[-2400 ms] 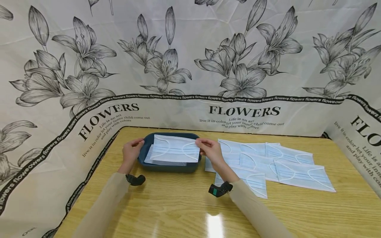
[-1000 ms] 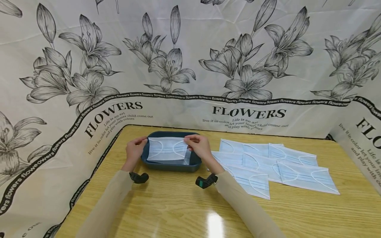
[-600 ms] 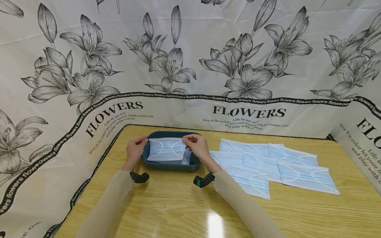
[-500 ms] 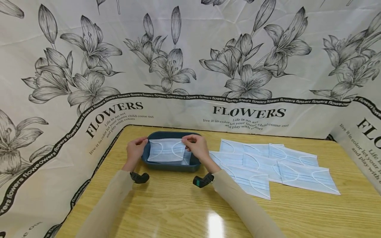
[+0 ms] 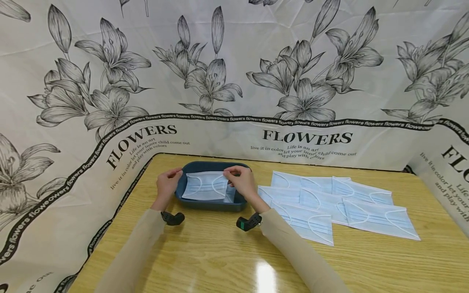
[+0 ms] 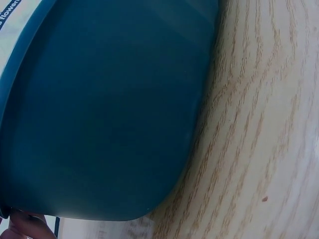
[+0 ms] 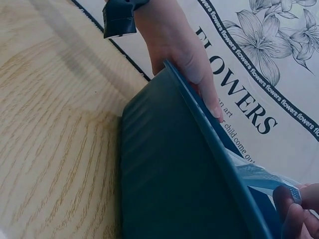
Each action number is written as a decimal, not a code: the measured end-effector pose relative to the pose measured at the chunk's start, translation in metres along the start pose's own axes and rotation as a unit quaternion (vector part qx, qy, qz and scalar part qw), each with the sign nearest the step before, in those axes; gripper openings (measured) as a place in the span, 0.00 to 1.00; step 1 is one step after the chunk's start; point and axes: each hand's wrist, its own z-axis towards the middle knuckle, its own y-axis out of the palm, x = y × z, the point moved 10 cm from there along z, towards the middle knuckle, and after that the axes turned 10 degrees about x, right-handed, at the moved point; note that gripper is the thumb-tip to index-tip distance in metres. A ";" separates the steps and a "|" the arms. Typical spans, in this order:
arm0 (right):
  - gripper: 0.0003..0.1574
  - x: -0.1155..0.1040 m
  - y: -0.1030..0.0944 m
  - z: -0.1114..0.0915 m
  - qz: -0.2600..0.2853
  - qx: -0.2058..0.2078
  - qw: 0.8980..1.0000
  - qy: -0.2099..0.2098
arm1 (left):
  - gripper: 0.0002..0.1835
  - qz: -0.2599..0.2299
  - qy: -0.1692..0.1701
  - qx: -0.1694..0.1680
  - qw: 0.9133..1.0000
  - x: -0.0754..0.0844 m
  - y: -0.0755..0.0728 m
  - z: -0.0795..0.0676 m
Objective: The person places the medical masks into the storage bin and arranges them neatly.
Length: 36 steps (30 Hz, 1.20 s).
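Note:
A dark blue plastic basin (image 5: 210,206) stands at the left of the table, its outer wall (image 6: 109,114) filling much of the left wrist view. My left hand (image 5: 166,188) grips the basin's left rim; the right wrist view shows this left hand (image 7: 177,47) with a finger over the edge. Thumb and fingers of my right hand (image 5: 243,182) pinch the upper right corner of a light blue face mask (image 5: 206,188), which is inside the basin. Part of another mask (image 5: 229,196) shows beneath it. In the right wrist view the pinched mask (image 7: 261,175) bends toward the fingertips.
Several face masks (image 5: 322,201) lie flat and overlapping on the wooden table (image 5: 205,252), right of the basin. A white cloth (image 5: 234,138) printed with flowers hangs behind the table. Each wrist wears a black camera (image 5: 249,222).
My right hand has moved left and lowered the mask into the basin, over another mask. My left hand has stayed at the left rim. In the last half second little has moved.

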 end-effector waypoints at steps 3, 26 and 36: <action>0.10 0.000 0.000 0.000 -0.002 0.000 1.000 -0.001 | 0.16 -0.002 0.003 -0.001 1.000 0.001 0.001 0.000; 0.04 -0.012 0.000 -0.001 -0.144 0.003 0.986 -0.081 | 0.17 0.005 -0.006 -0.010 1.000 0.000 0.001 0.000; 0.03 -0.015 0.002 -0.003 -0.172 0.013 0.978 -0.118 | 0.17 0.009 -0.004 -0.015 1.000 0.003 -0.001 -0.003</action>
